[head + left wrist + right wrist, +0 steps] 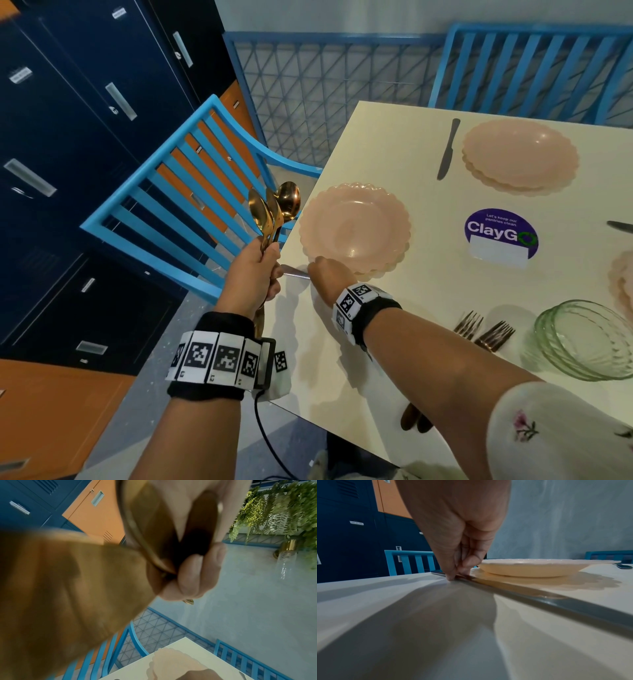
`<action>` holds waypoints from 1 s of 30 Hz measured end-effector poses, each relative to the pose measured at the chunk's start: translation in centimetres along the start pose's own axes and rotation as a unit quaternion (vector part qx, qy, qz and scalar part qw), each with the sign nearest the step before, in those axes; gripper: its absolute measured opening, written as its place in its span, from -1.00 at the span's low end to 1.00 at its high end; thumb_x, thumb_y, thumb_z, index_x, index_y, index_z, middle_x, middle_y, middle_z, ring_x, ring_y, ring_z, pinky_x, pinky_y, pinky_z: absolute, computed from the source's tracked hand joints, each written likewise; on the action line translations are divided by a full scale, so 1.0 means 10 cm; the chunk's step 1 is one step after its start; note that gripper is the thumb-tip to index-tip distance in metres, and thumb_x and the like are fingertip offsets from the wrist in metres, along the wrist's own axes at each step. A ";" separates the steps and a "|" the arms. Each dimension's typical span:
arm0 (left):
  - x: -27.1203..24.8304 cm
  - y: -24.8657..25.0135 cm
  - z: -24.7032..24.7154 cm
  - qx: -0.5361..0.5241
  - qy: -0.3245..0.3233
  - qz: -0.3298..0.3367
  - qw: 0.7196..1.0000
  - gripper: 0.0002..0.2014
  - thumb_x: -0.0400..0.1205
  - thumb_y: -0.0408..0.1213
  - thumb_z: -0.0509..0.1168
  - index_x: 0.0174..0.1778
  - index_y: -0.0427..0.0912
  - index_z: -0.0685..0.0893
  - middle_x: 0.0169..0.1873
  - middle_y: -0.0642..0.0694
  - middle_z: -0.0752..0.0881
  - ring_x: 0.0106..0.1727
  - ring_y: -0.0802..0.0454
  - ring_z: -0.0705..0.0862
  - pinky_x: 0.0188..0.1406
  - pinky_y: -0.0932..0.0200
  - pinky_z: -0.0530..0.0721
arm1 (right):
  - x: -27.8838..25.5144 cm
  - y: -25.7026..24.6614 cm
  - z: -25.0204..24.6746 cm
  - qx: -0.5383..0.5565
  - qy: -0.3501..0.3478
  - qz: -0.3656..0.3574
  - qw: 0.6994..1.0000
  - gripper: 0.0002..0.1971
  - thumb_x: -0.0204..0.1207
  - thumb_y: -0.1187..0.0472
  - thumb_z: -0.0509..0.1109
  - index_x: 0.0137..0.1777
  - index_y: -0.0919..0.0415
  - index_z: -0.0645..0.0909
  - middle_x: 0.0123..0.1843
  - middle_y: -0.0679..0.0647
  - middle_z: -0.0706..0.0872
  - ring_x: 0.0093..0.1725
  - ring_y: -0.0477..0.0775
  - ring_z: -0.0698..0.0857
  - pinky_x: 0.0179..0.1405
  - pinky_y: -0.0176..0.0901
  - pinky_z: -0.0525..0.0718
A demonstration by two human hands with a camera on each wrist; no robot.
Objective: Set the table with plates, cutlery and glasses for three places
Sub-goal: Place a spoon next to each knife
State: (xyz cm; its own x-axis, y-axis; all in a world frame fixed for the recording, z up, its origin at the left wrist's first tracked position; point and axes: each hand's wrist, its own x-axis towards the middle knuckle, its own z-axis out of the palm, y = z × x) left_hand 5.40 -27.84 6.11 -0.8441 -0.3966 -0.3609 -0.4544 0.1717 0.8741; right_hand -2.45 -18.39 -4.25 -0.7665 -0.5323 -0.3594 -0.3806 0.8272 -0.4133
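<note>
My left hand (255, 274) grips a bunch of gold spoons (275, 209) upright, off the table's left edge; in the left wrist view its fingers (193, 574) curl round the handles. My right hand (325, 274) pinches a silver knife (539, 596) that lies flat on the cream table (394, 342), just in front of a pink scalloped plate (354, 228). The plate (530, 568) stands close behind the fingertips (453, 574). A second pink plate (520, 157) has a knife (447, 150) to its left.
Two forks (484, 330) and stacked green glass bowls (589, 339) sit near my right forearm. A purple ClayGo sticker (500, 233) marks the table's middle. Another knife tip (620, 226) and pink plate edge (621, 277) show at right. Blue chairs (178, 192) surround the table; lockers (68, 137) at left.
</note>
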 end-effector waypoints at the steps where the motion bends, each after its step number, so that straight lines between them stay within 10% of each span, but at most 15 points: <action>1: -0.01 0.00 0.00 -0.001 0.000 0.000 1.000 -0.85 0.72 -0.19 0.09 -0.07 -0.17 0.47 -0.46 -0.03 0.41 -0.55 0.16 0.35 -0.71 0.43 0.38 | 0.00 0.00 0.00 0.000 0.002 -0.001 1.000 -0.70 0.65 0.28 0.20 0.32 0.36 0.51 -0.36 0.06 0.28 0.09 0.20 0.63 0.12 -0.13 0.52; 9: 0.00 0.00 0.01 -0.003 -0.002 0.002 1.000 -0.86 0.72 -0.20 0.09 -0.04 -0.18 0.48 -0.46 -0.03 0.41 -0.55 0.16 0.35 -0.71 0.42 0.38 | -0.08 -0.01 -0.04 -0.042 0.021 -0.034 0.998 -0.72 0.64 0.32 0.22 0.31 0.34 0.54 0.20 0.24 0.61 0.16 0.21 0.65 0.12 -0.12 0.56; 21: 0.08 -0.02 0.05 0.014 -0.015 0.020 1.000 -0.81 0.72 -0.20 0.08 -0.17 -0.16 0.46 -0.48 -0.04 0.41 -0.57 0.12 0.34 -0.65 0.33 0.37 | -0.20 -0.04 -0.13 -0.018 0.133 -0.064 0.989 -0.77 0.63 0.29 0.23 0.23 0.31 0.58 0.12 0.21 0.66 0.05 0.18 0.67 -0.10 -0.17 0.49; 28: 0.09 -0.06 0.17 -0.063 -0.078 0.011 0.995 -0.74 0.74 -0.23 0.07 -0.25 -0.19 0.49 -0.53 -0.03 0.40 -0.72 0.22 0.34 -0.76 0.39 0.31 | -0.60 0.00 -0.48 0.404 0.178 -0.037 0.896 -0.80 0.58 0.21 0.33 0.02 0.33 0.71 -0.22 0.04 0.74 -0.40 -0.12 0.62 -0.35 -0.37 0.61; 30: 0.06 -0.04 0.24 -0.069 -0.116 0.011 0.991 -0.73 0.74 -0.24 0.06 -0.25 -0.21 0.51 -0.53 -0.04 0.41 -0.73 0.23 0.34 -0.78 0.40 0.30 | -0.73 0.02 -0.56 0.381 0.251 -0.054 0.888 -0.88 0.53 0.24 0.39 -0.04 0.30 0.68 -0.28 -0.09 0.63 -0.38 -0.24 0.54 -0.32 -0.45 0.55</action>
State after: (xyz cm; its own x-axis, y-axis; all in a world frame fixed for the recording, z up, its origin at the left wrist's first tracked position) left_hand 4.39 -25.98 4.73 -0.9034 -0.1740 -0.3919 -0.4050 0.0460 0.9132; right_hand 0.16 -13.33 2.91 -0.9537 -0.2953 0.0561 -0.1520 0.3128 -0.9376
